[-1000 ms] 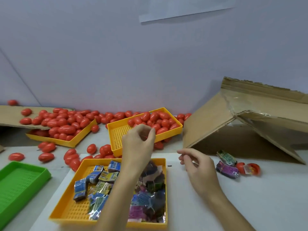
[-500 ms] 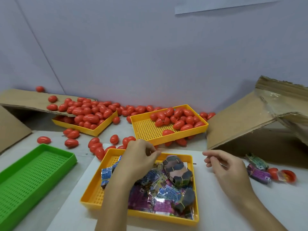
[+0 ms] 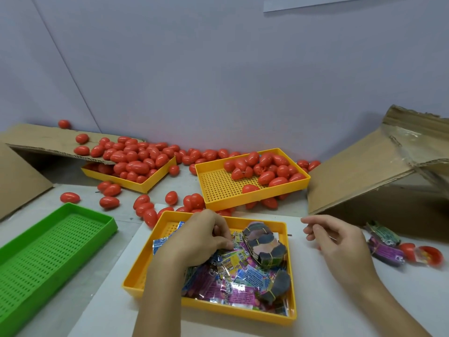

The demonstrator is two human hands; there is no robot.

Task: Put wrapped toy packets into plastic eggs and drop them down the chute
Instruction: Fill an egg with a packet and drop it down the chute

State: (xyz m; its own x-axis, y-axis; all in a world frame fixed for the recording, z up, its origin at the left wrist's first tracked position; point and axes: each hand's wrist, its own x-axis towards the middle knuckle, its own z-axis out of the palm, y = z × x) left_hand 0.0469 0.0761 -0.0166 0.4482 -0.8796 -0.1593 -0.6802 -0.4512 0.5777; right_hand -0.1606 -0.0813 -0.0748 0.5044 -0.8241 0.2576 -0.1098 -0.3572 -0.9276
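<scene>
A yellow tray (image 3: 218,310) in front of me holds several wrapped toy packets (image 3: 238,276) and rubber-banded bundles of packets (image 3: 263,244). My left hand (image 3: 199,239) reaches into it, its curled fingertips pinching a packet near the tray's middle. To the right of the tray my right hand (image 3: 340,244) hovers, fingers loosely bent and holding nothing. Behind stands a tilted yellow tray (image 3: 252,199) with several red plastic eggs (image 3: 267,176). An open red egg (image 3: 427,255) and two packets (image 3: 384,249) lie at the right.
A green tray (image 3: 48,239) sits at the left. Another yellow tray (image 3: 145,187) heaped with eggs stands at the back left under a cardboard ramp (image 3: 36,139). Loose eggs (image 3: 145,210) litter the table. A large cardboard ramp (image 3: 364,171) rises at the right.
My left hand came back from the egg tray and dropped into the packet tray. My right hand stayed beside the tray. The view turned left and down.
</scene>
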